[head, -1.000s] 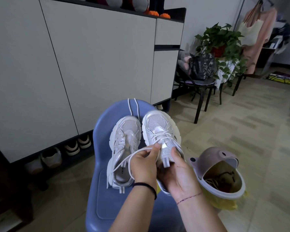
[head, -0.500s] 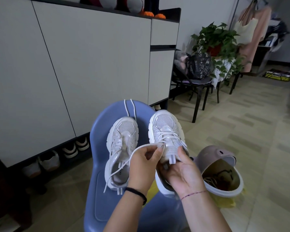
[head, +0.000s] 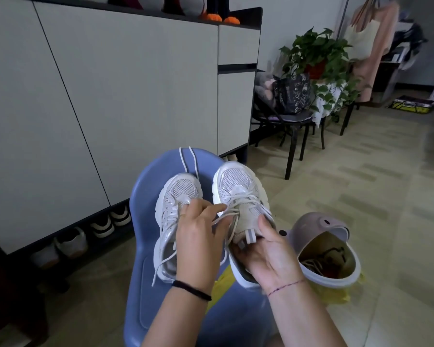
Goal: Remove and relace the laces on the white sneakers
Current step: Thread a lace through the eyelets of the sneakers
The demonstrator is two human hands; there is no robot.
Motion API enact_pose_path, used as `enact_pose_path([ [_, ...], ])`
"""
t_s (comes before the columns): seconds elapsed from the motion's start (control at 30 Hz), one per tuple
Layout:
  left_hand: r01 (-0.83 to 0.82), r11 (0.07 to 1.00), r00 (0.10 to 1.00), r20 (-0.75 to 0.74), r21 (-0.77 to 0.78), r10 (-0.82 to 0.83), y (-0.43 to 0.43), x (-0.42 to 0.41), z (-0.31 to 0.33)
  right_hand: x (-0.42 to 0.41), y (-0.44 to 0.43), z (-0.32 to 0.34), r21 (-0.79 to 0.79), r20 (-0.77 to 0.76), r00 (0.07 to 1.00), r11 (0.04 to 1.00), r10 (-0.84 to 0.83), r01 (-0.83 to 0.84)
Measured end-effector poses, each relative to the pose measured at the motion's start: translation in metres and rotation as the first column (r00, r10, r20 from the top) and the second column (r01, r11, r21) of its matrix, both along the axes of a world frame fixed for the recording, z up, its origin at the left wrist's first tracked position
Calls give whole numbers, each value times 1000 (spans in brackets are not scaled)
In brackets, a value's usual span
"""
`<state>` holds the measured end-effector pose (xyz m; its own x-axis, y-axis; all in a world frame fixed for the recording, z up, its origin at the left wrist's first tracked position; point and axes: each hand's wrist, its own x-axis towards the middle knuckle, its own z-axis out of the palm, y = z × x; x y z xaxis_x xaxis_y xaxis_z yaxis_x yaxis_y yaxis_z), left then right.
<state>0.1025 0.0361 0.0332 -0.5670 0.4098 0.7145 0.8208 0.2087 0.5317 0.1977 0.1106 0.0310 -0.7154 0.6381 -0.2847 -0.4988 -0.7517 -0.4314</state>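
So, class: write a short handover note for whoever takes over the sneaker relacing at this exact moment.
Left grip: pinches a loose lace of the right sneaker.
Right grip: holds the right sneaker at its heel opening, thumb on the tongue.
The left sneaker lies on the blue chair, its lace slack with ends trailing.
Done: the right sneaker's upper lacing looks loosened; lower crossings are in place.
Left: pull out those crossings, probably finish unlacing the left sneaker, then relace both.
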Motion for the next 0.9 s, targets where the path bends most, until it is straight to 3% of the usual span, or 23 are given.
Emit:
enact_pose_path([
  [0.2,134,987,974,193,-93,-114,-1,-9,-3,-2,-3,1,72,77,996,996,50,-56],
  [0.4,132,977,982,160,-169,-105,-5,-11,-2,0,-5,2,156,130,989,984,68,-88],
  [0.53,143,979,958,267,-146,-100,-4,-7,-2,0,-5,2,193,179,981,975,77,-112],
  [0.6,178,982,882,452,-58,-133,-2,-3,-1,-1,-4,2,177,193,978,978,75,-110],
  [0.7,169,981,696,693,96,-188,0,4,0,-2,-4,1,151,214,973,982,83,-117],
  [0.77,151,976,632,744,157,-217,1,7,1,-2,-5,1,156,219,972,980,91,-127],
  [0.9,173,967,604,755,189,-255,0,6,0,-1,-5,2,198,204,976,974,72,-114],
])
